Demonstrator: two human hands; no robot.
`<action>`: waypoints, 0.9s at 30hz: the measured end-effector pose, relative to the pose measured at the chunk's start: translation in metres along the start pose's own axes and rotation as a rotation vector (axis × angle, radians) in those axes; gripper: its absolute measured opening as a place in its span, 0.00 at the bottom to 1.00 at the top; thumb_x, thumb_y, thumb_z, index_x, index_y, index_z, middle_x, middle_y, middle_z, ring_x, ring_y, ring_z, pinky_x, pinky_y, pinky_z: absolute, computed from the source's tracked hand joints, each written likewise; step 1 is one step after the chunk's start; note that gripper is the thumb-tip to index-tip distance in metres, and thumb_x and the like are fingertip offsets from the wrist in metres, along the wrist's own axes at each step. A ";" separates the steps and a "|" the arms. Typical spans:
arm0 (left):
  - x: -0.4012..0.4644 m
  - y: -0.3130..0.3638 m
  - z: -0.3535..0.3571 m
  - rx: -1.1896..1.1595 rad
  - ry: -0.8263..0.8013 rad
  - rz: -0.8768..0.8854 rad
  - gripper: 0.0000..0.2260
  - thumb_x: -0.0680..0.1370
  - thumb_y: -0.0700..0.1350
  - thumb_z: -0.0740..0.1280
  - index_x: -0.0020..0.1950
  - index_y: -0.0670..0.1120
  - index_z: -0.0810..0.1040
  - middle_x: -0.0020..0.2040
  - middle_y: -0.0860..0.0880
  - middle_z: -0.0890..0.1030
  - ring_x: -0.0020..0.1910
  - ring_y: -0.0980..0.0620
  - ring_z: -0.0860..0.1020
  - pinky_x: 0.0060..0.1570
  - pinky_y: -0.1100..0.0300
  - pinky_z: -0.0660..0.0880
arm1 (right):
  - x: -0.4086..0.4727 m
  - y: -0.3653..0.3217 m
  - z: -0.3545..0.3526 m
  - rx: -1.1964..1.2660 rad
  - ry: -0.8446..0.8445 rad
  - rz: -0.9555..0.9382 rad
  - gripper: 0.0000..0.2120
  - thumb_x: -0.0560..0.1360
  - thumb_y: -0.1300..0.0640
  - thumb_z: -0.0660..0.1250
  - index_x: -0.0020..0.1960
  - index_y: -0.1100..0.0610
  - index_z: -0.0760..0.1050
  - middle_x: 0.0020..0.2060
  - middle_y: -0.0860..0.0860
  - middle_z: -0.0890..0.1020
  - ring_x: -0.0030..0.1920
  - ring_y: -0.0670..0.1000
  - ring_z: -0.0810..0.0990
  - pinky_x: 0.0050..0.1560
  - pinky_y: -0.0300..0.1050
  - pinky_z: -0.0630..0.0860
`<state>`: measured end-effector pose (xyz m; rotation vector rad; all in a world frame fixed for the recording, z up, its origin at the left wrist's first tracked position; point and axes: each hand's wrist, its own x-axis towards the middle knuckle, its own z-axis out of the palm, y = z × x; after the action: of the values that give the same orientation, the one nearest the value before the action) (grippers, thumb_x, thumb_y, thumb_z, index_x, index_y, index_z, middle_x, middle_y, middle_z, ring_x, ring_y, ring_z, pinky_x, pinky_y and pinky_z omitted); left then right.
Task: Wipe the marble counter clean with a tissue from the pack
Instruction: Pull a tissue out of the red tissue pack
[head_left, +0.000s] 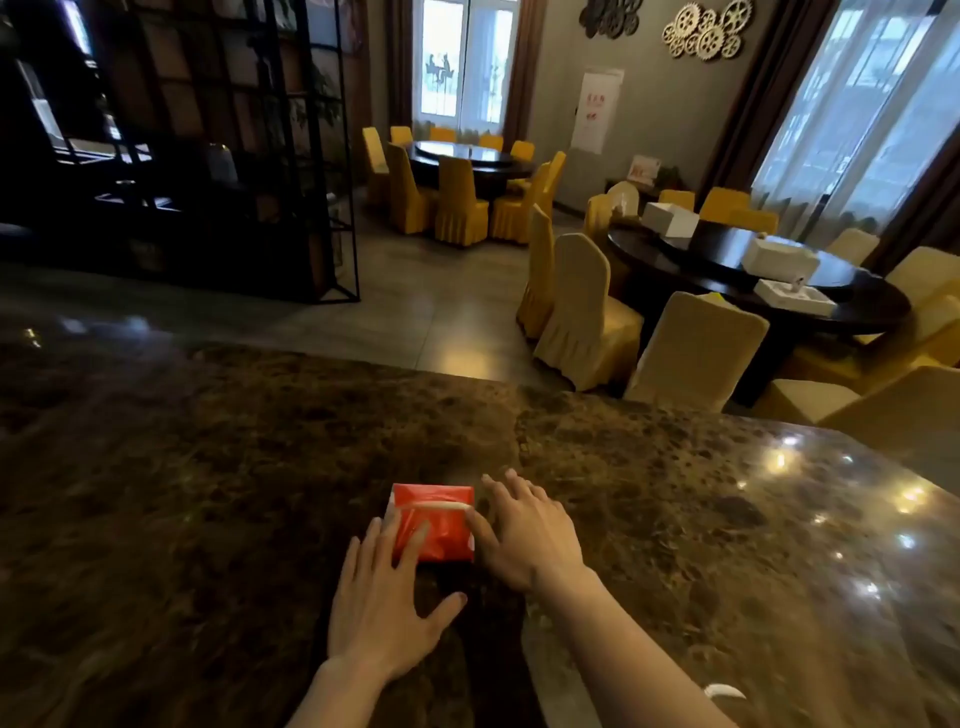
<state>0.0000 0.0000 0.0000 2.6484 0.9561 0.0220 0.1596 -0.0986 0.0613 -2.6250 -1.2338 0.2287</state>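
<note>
A red tissue pack (441, 506) lies flat on the dark brown marble counter (208, 467), near its front middle. A thin white strip of tissue shows across the pack's top slit. My left hand (387, 603) lies spread, fingertips resting on the pack's near-left part. My right hand (524, 530) lies flat beside the pack's right edge, thumb tip touching the pack near the white strip. Neither hand grips anything.
The counter's far edge runs from upper left to right. Beyond it stand round dark dining tables (857, 306) with yellow and cream covered chairs (587, 312). White boxes (779, 257) sit on the near table. A black metal shelf (311, 156) stands at left.
</note>
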 end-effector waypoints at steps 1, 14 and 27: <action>0.000 -0.001 0.004 0.017 -0.006 0.011 0.47 0.73 0.78 0.52 0.83 0.57 0.40 0.83 0.49 0.34 0.81 0.47 0.35 0.80 0.48 0.37 | 0.002 -0.003 0.004 0.000 -0.006 -0.013 0.33 0.78 0.30 0.50 0.78 0.45 0.57 0.79 0.53 0.61 0.77 0.58 0.60 0.74 0.61 0.61; 0.006 -0.014 0.046 0.026 0.151 0.053 0.47 0.66 0.82 0.35 0.80 0.60 0.33 0.81 0.49 0.28 0.82 0.47 0.37 0.80 0.45 0.41 | 0.029 -0.024 0.037 -0.021 0.214 -0.153 0.13 0.77 0.43 0.69 0.59 0.46 0.79 0.60 0.47 0.79 0.59 0.51 0.76 0.56 0.50 0.78; 0.005 -0.015 0.043 0.032 0.143 0.056 0.47 0.69 0.82 0.40 0.81 0.59 0.36 0.81 0.49 0.27 0.82 0.47 0.41 0.80 0.45 0.41 | 0.036 -0.036 -0.003 0.335 0.415 -0.115 0.08 0.78 0.62 0.68 0.51 0.49 0.75 0.46 0.44 0.82 0.44 0.45 0.79 0.42 0.50 0.82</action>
<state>-0.0002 0.0013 -0.0454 2.7328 0.9327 0.2131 0.1566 -0.0493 0.0728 -2.1647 -1.0881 -0.1172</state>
